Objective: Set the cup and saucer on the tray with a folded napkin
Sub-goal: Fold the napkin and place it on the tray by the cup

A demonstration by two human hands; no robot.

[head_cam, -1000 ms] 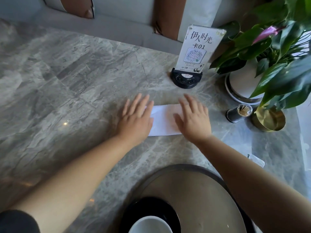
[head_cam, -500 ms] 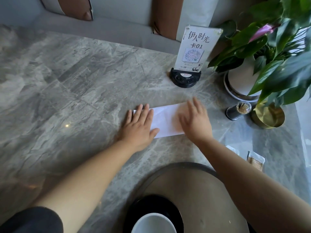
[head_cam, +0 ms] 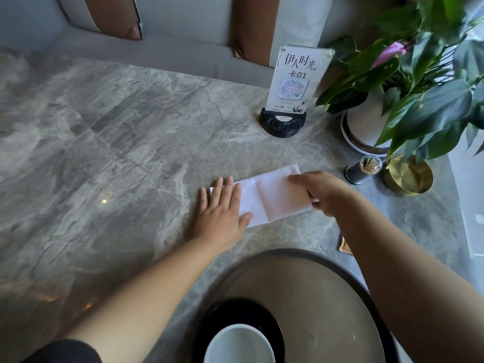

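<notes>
1. One white napkin [head_cam: 272, 196] is laid flat on the marble table [head_cam: 110, 142], spanning the gap between the two hands, with a crease visible across its middle.
2. The left hand [head_cam: 222, 214] is spread open, palm down, and pressed on the napkin's left end; nothing is gripped by it.
3. The right hand [head_cam: 323, 192] is partly curled, and the napkin's right edge is pinched between thumb and fingers.
4. Nearer the body than both hands, one round tray [head_cam: 322, 292] is seen; on its left part one black saucer [head_cam: 227, 314] is set, and one white cup [head_cam: 239, 345] stands on the saucer.
5. Left of the left hand, a wide stretch of bare tabletop is left open up to the far table edge.
6. Beyond the right hand one table sign [head_cam: 292, 85] is stood; to the right of that hand one toothpick holder [head_cam: 362, 170], one gold dish [head_cam: 407, 175] and one potted plant [head_cam: 372, 119] are crowded close together.
</notes>
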